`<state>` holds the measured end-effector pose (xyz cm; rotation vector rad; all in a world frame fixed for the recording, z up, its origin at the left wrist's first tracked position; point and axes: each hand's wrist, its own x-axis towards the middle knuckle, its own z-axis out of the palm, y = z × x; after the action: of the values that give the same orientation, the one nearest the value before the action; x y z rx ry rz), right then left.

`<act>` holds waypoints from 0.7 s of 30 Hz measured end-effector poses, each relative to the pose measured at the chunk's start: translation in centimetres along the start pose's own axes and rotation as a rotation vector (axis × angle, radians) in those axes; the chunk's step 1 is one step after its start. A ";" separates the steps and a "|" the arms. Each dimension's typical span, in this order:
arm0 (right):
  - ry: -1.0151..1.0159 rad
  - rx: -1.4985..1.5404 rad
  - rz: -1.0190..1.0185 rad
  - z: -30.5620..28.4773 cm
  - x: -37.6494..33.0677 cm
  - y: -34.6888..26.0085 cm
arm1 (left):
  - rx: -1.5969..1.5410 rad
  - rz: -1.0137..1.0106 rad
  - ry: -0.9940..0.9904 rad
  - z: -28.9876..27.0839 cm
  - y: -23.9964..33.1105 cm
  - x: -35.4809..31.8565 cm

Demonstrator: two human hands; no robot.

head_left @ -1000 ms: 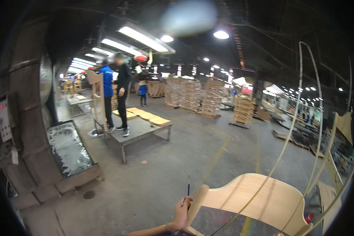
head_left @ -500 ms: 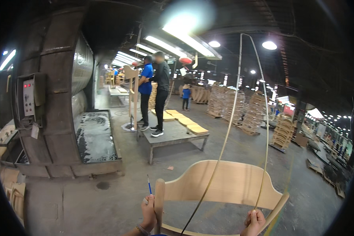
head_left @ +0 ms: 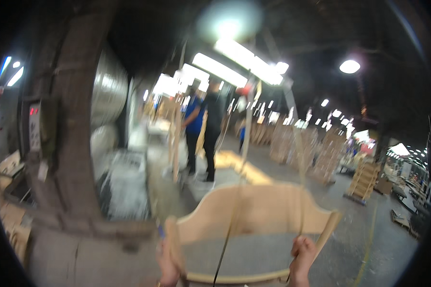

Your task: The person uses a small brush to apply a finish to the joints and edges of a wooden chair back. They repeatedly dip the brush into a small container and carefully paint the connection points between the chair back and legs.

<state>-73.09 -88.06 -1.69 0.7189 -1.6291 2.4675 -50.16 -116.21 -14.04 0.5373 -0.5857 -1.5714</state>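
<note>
A pale wooden chair frame (head_left: pixel 254 208) with a curved backrest and side posts is in front of me. My left hand (head_left: pixel 168 265) is closed round a thin, blue-handled paintbrush (head_left: pixel 161 231), blurred now, and lies against the frame's left post (head_left: pixel 173 239). My right hand (head_left: pixel 302 256) is closed on one leg of a long, narrow wire hanger (head_left: pixel 300 177), beside the right post (head_left: pixel 328 234). The hanger's other leg passes in front of the backrest and runs down to the lower edge. Motion blur hides finger detail.
Two people (head_left: pixel 210 129) stand ahead on a low platform holding yellowish panels (head_left: pixel 230 159). At left is a dark metal booth (head_left: pixel 74 158) with a control box (head_left: pixel 39 126) and a whitish, wet-looking basin (head_left: pixel 127 184). Stacked wooden parts (head_left: pixel 363 182) stand at right.
The view has shifted and blurred. In the picture, the chair frame sits higher and further left. Both hands have shifted left with it; the right one is also higher.
</note>
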 end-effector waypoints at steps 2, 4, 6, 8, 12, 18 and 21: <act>-0.028 0.005 -0.016 1.6 2.3 0.7 | 0.099 0.051 -0.055 1.9 0.0 2.5; -0.091 -0.019 -0.082 2.7 4.1 1.1 | 0.082 0.078 -0.138 3.5 0.1 3.3; -0.089 0.116 -0.058 3.3 5.8 1.2 | 0.078 0.101 -0.127 5.3 0.2 3.6; -0.089 0.177 -0.058 3.4 7.2 0.9 | 0.065 0.096 -0.135 6.9 -0.2 3.7; -0.091 0.151 -0.112 2.0 9.6 -1.1 | -0.009 0.071 -0.195 10.9 -2.1 4.1; 0.013 0.057 -0.209 -0.6 11.5 -5.3 | -0.073 -0.053 -0.280 17.0 -6.2 4.8; 0.036 0.017 -0.230 -1.6 12.6 -7.6 | -0.080 -0.097 -0.323 19.8 -7.1 5.0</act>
<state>-82.19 -85.64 9.67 0.8093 -1.4269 2.3207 -68.78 -119.77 -3.64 0.2554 -0.7448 -1.7813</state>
